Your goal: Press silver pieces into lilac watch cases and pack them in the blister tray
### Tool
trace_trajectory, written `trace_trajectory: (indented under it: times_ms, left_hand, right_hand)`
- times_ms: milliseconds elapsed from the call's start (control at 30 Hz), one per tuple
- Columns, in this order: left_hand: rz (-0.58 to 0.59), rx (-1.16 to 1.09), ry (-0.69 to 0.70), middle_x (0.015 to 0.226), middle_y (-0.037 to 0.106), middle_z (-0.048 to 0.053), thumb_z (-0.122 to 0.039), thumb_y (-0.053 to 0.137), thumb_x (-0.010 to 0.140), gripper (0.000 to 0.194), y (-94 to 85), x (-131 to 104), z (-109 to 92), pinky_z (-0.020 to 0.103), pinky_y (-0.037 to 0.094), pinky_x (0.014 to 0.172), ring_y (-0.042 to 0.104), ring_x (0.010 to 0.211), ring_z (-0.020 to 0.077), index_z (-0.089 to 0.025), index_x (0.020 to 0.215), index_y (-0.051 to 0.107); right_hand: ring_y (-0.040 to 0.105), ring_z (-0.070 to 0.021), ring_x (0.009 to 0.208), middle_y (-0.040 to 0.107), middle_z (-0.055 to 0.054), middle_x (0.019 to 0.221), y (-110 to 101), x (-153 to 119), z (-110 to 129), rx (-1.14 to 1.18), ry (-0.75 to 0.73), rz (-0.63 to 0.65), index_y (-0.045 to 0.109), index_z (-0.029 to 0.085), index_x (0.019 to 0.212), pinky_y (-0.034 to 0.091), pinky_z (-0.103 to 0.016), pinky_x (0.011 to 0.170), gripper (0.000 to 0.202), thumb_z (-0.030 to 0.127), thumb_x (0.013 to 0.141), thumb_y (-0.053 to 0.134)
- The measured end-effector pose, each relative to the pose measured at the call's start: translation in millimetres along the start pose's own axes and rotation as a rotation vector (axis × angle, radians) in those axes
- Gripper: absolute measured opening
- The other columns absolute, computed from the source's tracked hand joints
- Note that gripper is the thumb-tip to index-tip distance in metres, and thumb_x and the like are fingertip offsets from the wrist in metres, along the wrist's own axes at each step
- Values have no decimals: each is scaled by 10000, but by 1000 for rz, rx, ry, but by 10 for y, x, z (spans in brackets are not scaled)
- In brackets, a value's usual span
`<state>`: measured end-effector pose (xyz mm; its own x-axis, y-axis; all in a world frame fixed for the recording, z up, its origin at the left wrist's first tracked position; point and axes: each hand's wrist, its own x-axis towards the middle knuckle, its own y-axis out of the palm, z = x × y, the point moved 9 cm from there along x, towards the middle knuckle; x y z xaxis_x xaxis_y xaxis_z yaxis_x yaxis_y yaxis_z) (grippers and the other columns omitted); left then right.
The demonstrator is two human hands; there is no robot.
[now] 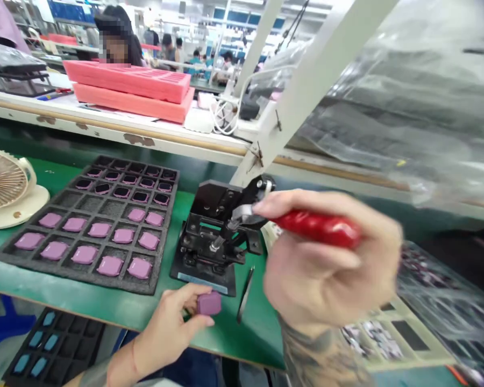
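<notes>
Near the table's front edge, my left hand (pixel 171 322) pinches a purple case (pixel 209 303) between thumb and fingers. My right hand (pixel 331 258) is wrapped round the red handle (pixel 318 228) of a black toggle clamp press (pixel 213 236), its thumb at the metal lever. The case is in front of the press base, apart from it. Tweezers (pixel 246 294) lie on the green table to the right of the base. Left of the press, a black foam tray (pixel 161 269) holds several purple cases, the back rows showing dark faces.
A cream fan (pixel 16 207) stands at far left. Red foam trays (pixel 125 91) rest on the shelf behind, beyond which people sit. A slanted white post (pixel 306 70) rises behind the press. More parts trays (pixel 423 352) are at right; another with blue pieces (pixel 72 349) is lower left.
</notes>
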<state>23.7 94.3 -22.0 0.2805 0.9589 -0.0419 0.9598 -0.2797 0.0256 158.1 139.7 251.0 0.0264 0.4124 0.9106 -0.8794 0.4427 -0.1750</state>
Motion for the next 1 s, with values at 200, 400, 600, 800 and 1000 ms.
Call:
trace_trajectory:
  times_ms: [200,400,600,800,1000]
  left_hand:
    - [-59,63,118,1076,836,61,-149,800,911,283,-91,-83,-191,284,638,861,801,940,214,-216,1182,759]
    - [-63,497,517,1379,782,75,-156,749,1011,523,-408,-444,-704,296,637,1074,789,1218,232,-307,1505,666]
    - [-128,892,603,1499,725,113,-217,651,1102,544,-523,-237,-779,401,585,1205,722,1371,283,-265,1635,555]
    - [-153,943,509,1329,725,132,-286,638,1109,355,-539,31,-802,482,617,1097,728,1249,315,-200,1452,673]
    - [-149,954,509,1386,718,134,-266,613,1130,458,-531,-116,-763,459,583,1102,713,1275,305,-232,1587,596]
  right_hand:
    - [737,-334,1238,737,-138,1371,-325,-470,118,22,5,-69,693,246,1517,633,-575,1052,443,260,1075,658]
    - [755,-297,1303,772,-149,1387,115,-1705,-270,-221,106,592,603,228,1599,688,-512,1083,598,24,1044,513]
    - [651,-316,1469,695,-189,1532,361,-1792,-385,-406,74,771,503,142,1677,602,-526,1252,657,12,1034,469]
    - [748,-369,1257,766,-249,1363,755,-1857,-744,-546,117,1020,679,18,1454,608,-505,1175,493,-1,989,517]
    - [776,-328,1143,807,-196,1238,779,-1939,-824,-493,205,1111,754,87,1291,612,-461,1100,373,10,1026,503]
